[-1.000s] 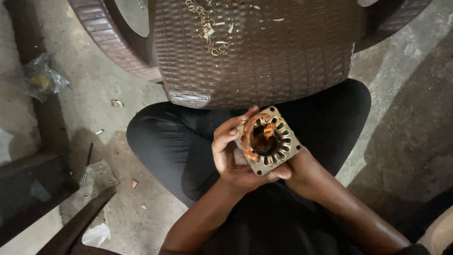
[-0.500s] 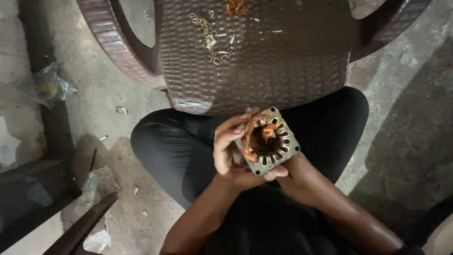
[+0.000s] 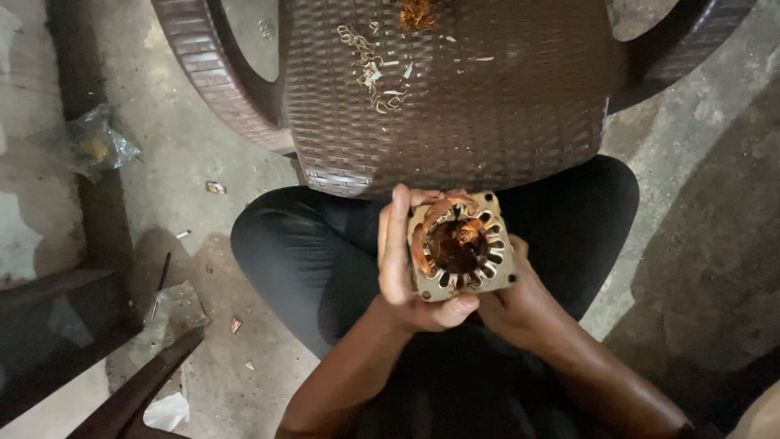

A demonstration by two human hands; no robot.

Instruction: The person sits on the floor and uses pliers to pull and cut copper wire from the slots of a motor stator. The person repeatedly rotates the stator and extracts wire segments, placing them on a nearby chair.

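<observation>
I hold a square metal motor stator (image 3: pixel 461 245) over my lap, its slotted core facing up with copper winding inside the round bore. My left hand (image 3: pixel 404 264) wraps the stator's left side, fingers over the top edge and thumb under the front. My right hand (image 3: pixel 520 301) cups it from below and the right, mostly hidden behind it. My legs in dark trousers (image 3: pixel 309 252) are crossed beneath.
A brown woven plastic chair (image 3: pixel 455 97) stands right in front of my knees, with scraps of copper wire (image 3: pixel 374 69) on its seat. A crumpled plastic bag (image 3: pixel 89 145) lies on the concrete floor at left. A dark bench edge (image 3: pixel 49 333) sits lower left.
The stator and both hands stay together with the same grip. The view has shifted slightly, showing more of the chair seat and its wire scraps.
</observation>
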